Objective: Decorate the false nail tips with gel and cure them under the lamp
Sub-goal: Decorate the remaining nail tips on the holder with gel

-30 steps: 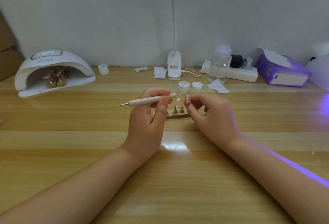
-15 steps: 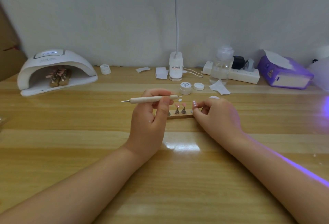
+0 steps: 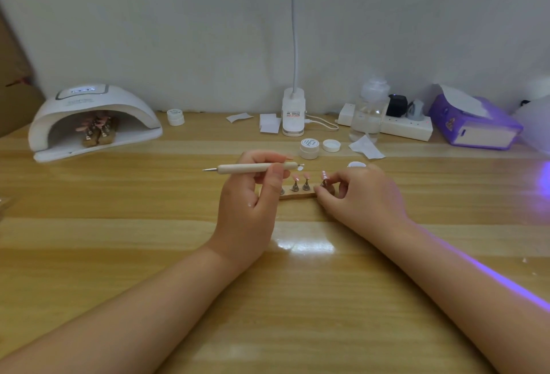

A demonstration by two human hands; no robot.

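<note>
The left hand (image 3: pixel 248 195) grips a dotting tool (image 3: pixel 256 167) between thumb and curled fingers, holding it level above the table (image 3: pixel 119 225), its metal point to the left and a white blob of gel on the end at the right. The right hand (image 3: pixel 361 195) pinches a small metal stand carrying a pink nail tip (image 3: pixel 324 175) at the right end of a wooden holder strip (image 3: pixel 299 194). Two more nail tips (image 3: pixel 300 178) stand upright on the strip between the hands; a further stand is partly hidden behind the left thumb.

Just beyond sit one open gel pot (image 3: pixel 309 148) and two loose white lids (image 3: pixel 331 145). Far left, the curing lamp (image 3: pixel 92 120) shelters another holder with nail tips. A third pot (image 3: pixel 175 117) stands near the wall. The near half of the table is bare wood.
</note>
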